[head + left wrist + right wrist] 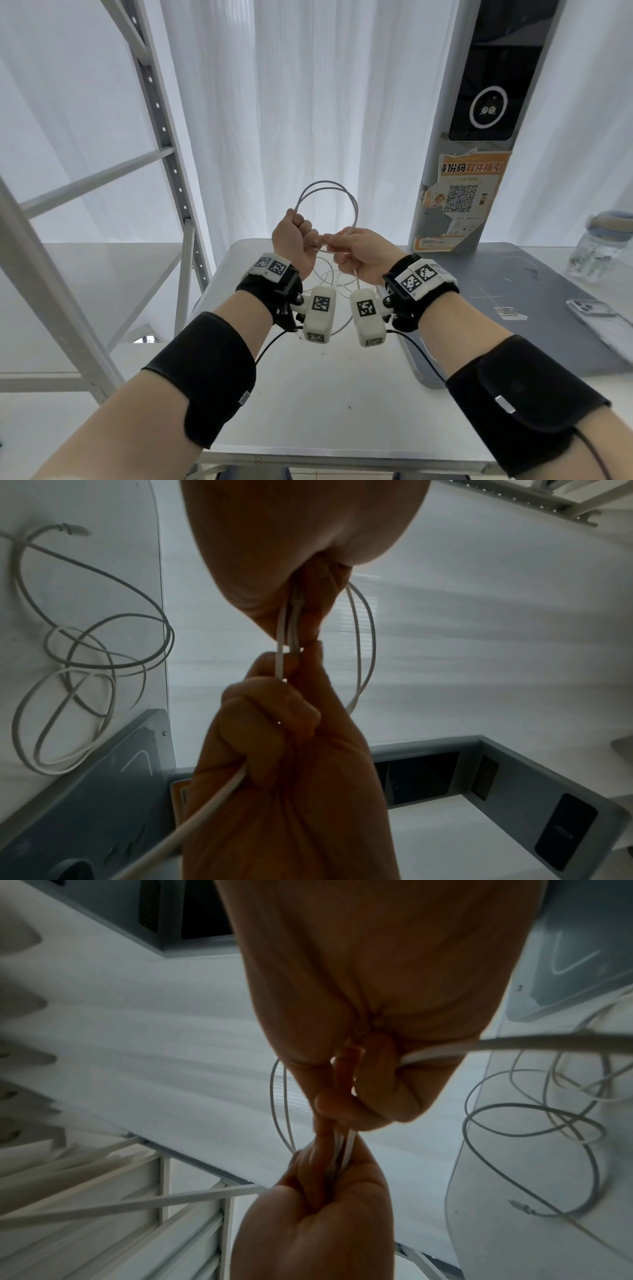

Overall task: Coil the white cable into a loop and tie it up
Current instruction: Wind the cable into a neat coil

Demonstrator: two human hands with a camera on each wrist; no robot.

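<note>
Above the white folding table (308, 394), between our two raised hands, we hold the white cable (327, 186) with two turns already standing up as a loop. Our left hand (294, 240) has its fingers curled tight round the gathered strands at the loop's base, and our right hand (363, 253) meets it fingertip to fingertip, pinching the same bundle while its lower fingers curl round the free run of cable that leaves the fist toward the table. The rest of the cable lies slack on the tabletop in loose overlapping curls (95, 669), with its plug end (73, 530) resting flat, well apart from the hands.

We judge ourselves mid-coil: a couple of turns are made, much cable is left to gather, and no tie is on yet. The next move, as we read it, calls for the right hand to slide down the free run, bring up another turn of matching size and hand it into the left fist without letting the held turns spring open.

As for containers, a clear lidded jar (597, 250) stands at the far right of the grey table (534, 274); we cannot tell what is in it. A phone (594, 310) lies near it.
</note>
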